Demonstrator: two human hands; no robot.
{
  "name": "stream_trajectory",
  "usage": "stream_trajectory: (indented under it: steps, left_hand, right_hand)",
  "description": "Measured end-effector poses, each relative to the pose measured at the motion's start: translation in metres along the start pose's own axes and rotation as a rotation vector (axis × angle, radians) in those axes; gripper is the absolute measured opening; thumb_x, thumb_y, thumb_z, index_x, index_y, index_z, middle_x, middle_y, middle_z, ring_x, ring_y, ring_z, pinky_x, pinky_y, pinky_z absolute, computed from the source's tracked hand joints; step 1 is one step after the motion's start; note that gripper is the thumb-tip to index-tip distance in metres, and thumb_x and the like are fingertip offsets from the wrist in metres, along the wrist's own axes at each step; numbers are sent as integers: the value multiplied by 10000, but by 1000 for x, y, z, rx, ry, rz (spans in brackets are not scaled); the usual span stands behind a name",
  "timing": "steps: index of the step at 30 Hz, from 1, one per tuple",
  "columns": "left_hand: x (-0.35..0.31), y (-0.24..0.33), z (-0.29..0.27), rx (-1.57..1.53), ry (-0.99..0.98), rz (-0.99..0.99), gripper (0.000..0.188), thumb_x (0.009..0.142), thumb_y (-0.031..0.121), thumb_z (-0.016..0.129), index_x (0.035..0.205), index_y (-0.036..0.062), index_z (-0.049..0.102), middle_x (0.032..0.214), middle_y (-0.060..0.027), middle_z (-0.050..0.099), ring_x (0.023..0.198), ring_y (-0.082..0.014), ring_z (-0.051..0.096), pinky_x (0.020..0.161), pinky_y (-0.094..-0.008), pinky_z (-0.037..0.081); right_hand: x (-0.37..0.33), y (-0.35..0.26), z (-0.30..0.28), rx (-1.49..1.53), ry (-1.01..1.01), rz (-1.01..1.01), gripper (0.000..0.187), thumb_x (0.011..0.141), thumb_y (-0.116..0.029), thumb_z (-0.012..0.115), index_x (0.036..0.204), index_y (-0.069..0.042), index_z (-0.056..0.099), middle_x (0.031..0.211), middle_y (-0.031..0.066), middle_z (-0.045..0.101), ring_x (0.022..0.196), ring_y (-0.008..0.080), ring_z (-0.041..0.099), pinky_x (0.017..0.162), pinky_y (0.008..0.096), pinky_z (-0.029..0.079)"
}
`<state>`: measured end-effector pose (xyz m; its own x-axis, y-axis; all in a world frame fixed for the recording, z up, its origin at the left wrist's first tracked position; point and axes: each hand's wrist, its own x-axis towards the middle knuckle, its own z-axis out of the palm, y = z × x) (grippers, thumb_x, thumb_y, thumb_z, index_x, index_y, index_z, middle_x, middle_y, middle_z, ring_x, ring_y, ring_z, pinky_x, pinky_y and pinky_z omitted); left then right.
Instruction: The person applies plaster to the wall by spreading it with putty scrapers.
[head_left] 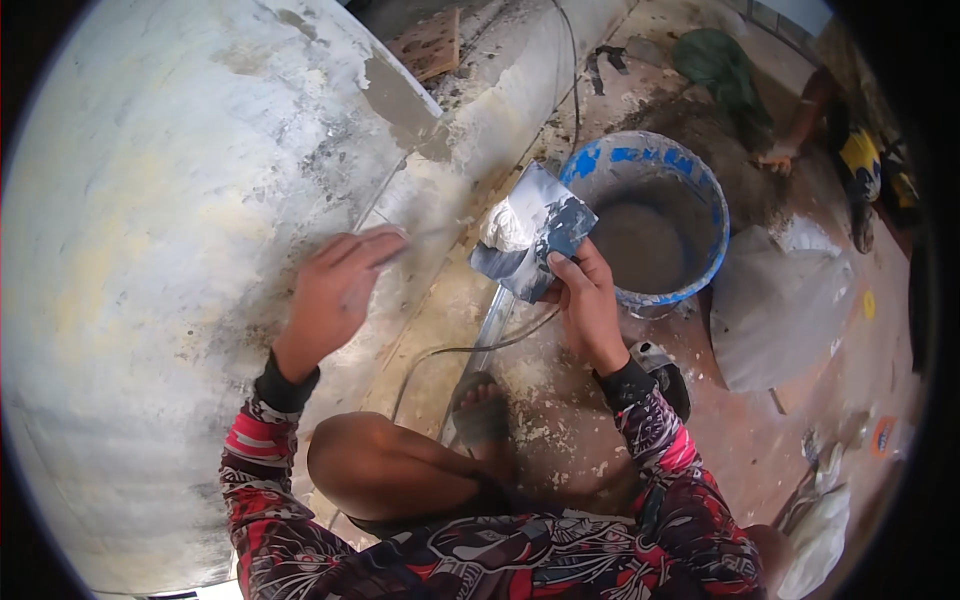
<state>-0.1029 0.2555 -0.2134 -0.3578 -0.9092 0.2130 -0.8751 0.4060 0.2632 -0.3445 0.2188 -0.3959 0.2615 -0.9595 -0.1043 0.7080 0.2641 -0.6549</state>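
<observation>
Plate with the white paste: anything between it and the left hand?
Nothing visible: the gap between the left hand and the plate in the right hand looks open. Blur at the left hand leaves unclear whether it holds a thin tool.

Plate [545, 226] left of bucket [645, 155]

A smooth, glossy plate [572, 222] smeared with matt paste [508, 228] sits in the right fingers [594, 262], a rough, crusted plastic bucket [652, 156] just beyond them.
</observation>
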Motion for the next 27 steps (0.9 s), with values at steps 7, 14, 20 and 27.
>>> stream_trajectory:
  steps: [7, 14, 20, 27]
  left_hand:
    - [18, 24, 35, -14, -3, 137, 343, 874, -33, 570, 1202, 22, 651, 1101, -147, 690, 869, -328, 615, 792, -386, 513]
    - [16, 26, 52, 5, 42, 223, 304, 891, -16, 570, 1179, 7, 666, 980, -148, 687, 742, -300, 582, 695, -375, 492]
    - [10, 22, 65, -22, -97, 159, 302, 872, -20, 572, 1151, 21, 682, 860, -145, 660, 700, -300, 560, 647, -381, 474]
    - [-1, -19, 111, -231, -275, -158, 258, 920, 60, 604, 1169, 40, 670, 858, -103, 695, 758, -227, 641, 673, -325, 507]
  right_hand:
    - [-15, -15, 3, -75, 60, -124, 227, 1018, -72, 508, 1237, -40, 560, 1047, -9, 632, 873, 58, 616, 718, 258, 579]
    - [-20, -11, 11, -274, 58, -202, 176, 1031, -68, 498, 1190, -24, 559, 972, -30, 585, 849, 36, 563, 720, 234, 544]
    - [-18, -16, 21, -133, 84, -189, 159, 1026, -59, 478, 1157, -13, 556, 928, -24, 573, 821, 35, 546, 727, 249, 551]
    - [12, 5, -12, -481, 146, -338, 173, 1010, -37, 477, 1159, -19, 565, 847, -31, 565, 753, 32, 540, 613, 234, 487]
